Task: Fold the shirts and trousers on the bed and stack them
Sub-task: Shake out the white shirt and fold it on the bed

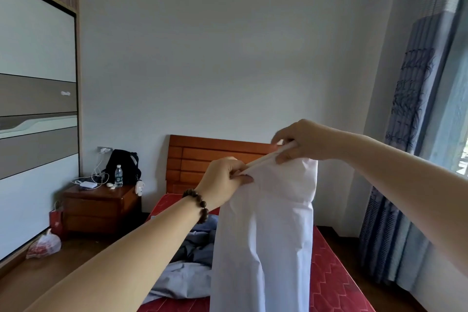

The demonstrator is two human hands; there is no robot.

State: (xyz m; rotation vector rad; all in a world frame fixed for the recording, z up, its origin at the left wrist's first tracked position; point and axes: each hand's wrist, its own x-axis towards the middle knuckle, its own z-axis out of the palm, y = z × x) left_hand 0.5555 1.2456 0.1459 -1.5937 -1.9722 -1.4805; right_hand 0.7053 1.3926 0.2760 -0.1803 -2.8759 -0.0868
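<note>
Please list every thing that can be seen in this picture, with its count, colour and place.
white garment: 1, white, held up over the bed
blue clothes: a heap, grey-blue, on the bed's left part
bed: 1, red mattress, wooden headboard, centre
nightstand: 1, brown, left of the bed
water bottle: 1, clear, on the nightstand
backpack: 1, black, on the nightstand
plastic bag: 1, white and red, on the floor
curtain: 1, blue, right
bead bracelet: 1, brown, left wrist
left hand: pinches the garment's top edge
right hand: pinches the same edge
</note>
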